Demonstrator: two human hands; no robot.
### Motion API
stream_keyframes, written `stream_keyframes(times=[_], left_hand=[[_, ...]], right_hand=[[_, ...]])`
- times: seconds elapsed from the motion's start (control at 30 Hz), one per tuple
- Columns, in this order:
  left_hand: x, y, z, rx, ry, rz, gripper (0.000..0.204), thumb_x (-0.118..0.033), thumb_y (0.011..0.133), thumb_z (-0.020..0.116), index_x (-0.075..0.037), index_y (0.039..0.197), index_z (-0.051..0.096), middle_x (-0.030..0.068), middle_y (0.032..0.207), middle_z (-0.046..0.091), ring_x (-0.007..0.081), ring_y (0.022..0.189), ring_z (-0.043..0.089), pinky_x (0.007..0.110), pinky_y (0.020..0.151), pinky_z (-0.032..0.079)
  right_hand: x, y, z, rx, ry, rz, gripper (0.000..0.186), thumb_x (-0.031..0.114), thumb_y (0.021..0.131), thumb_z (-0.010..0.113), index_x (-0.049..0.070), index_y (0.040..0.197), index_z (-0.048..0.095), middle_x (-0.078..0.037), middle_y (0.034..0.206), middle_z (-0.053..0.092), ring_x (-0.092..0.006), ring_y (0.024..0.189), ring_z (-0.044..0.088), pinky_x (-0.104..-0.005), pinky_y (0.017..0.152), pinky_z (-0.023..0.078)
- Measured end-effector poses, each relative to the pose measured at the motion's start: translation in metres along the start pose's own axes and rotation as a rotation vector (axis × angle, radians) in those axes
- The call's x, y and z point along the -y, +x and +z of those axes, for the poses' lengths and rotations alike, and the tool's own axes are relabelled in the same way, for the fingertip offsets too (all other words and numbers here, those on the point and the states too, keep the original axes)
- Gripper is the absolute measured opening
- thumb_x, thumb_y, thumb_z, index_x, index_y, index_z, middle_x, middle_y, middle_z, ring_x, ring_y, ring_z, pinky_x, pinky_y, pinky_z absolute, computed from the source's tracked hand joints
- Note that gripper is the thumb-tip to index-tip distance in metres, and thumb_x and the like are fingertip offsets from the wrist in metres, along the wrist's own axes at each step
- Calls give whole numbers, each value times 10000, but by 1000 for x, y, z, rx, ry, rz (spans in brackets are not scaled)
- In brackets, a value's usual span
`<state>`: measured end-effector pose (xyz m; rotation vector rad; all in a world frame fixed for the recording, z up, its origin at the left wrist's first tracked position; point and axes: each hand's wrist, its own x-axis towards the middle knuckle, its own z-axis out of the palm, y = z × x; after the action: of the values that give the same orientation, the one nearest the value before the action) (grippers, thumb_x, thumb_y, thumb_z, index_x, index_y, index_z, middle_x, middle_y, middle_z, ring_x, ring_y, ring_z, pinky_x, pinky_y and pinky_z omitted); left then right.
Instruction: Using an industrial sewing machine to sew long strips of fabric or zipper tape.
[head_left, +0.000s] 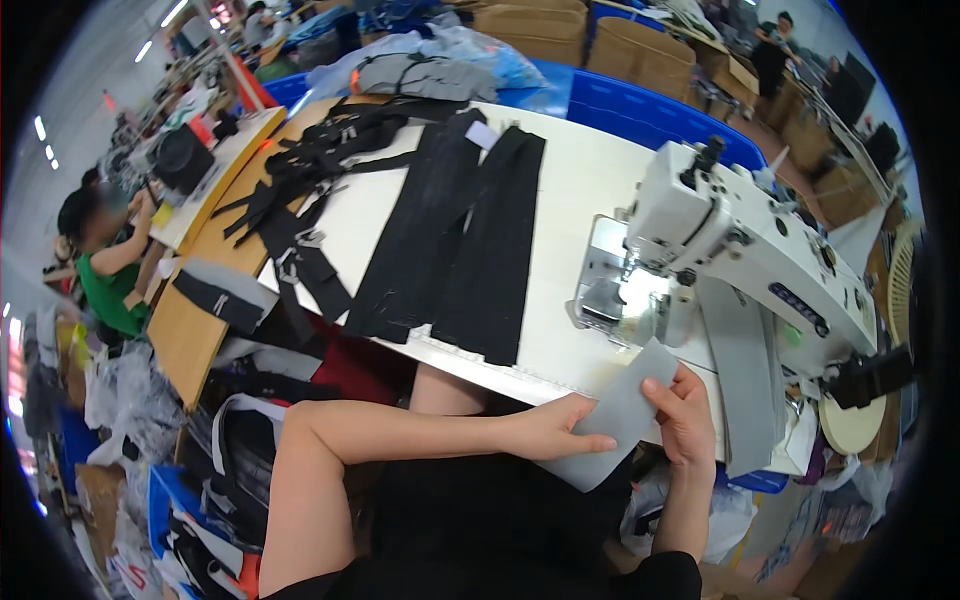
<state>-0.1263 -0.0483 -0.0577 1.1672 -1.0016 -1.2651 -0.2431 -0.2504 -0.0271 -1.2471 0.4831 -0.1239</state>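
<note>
A grey sheet piece (622,410) is held in both hands above my lap at the table's front edge. My left hand (560,428) grips its lower left part, thumb on top. My right hand (680,410) holds its upper right part, thumb on the front. Just behind it stands a white industrial sewing machine (760,250) with a shiny plate. More long grey pieces (740,380) lie under the machine's arm. On the white table (570,170), two long black fabric panels (490,250) lie beside a tangle of black straps and buckles (300,200).
Blue bins (660,110), cardboard boxes (635,55) and bagged goods (420,70) stand behind the table. At left, a wooden board (180,350) adjoins it, and a person in green (110,280) works at another station. Bags and bins crowd the lower left; another person (775,45) is at back right.
</note>
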Motion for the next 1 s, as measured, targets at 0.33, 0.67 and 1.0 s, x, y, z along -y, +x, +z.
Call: stream_keyframes(times=[0.33, 0.67, 1.0], left_hand=[[-51, -23, -70, -243, 316, -96, 299, -270, 1056, 661, -1, 1159, 743, 38, 803, 736, 110, 632, 662, 267, 567, 529], [-53, -85, -244, -1232, 550, 153, 223, -199, 980, 737, 14, 924, 774, 85, 756, 772, 126, 707, 739, 274, 667, 553], [-20, -250, -293, -1929, 1120, -162, 526, -430, 761, 933, -38, 1007, 682, 63, 768, 667, 228, 725, 676, 376, 710, 553]], right_hand=[[-4, 18, -5, -111, -276, -145, 200, 169, 919, 833, 30, 1006, 719, 6, 884, 715, -61, 756, 607, -228, 708, 464], [-21, 22, -8, -247, -457, -229, 179, 153, 944, 810, 5, 972, 713, 33, 828, 664, -36, 727, 530, -209, 652, 417], [-21, 21, -13, -229, -441, -187, 215, 208, 970, 790, 17, 987, 692, 16, 855, 677, -55, 762, 555, -220, 715, 440]])
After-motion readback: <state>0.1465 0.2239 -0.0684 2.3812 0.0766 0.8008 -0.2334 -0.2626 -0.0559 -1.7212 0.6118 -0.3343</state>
